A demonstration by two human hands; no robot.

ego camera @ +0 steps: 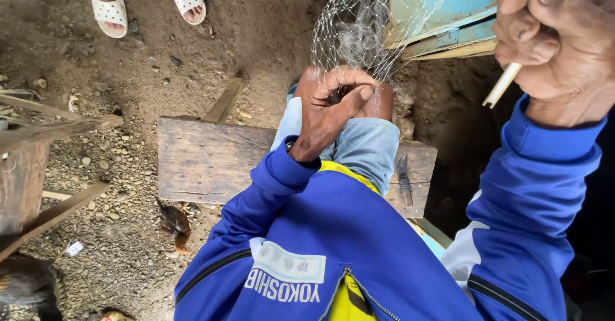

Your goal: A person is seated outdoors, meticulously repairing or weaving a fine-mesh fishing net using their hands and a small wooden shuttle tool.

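My left hand (333, 106) rests on my raised knee and pinches the lower edge of a fine, pale fishing net (359, 26) that stretches up and away from it. My right hand (557, 45) is lifted close to the camera at the upper right, closed around a thin pale netting needle (501, 85) whose tip points down and left. I wear a blue jacket with white panels and light blue jeans. Any line from the needle to the net is too fine to see.
A worn wooden bench (205, 161) lies under my leg, with a small knife (404, 179) on its right end. Another person's feet in white sandals (112, 12) stand on the dirt at top left. A small chicken (174, 222) pecks near the bench; a blue painted wooden structure (442, 7) is behind the net.
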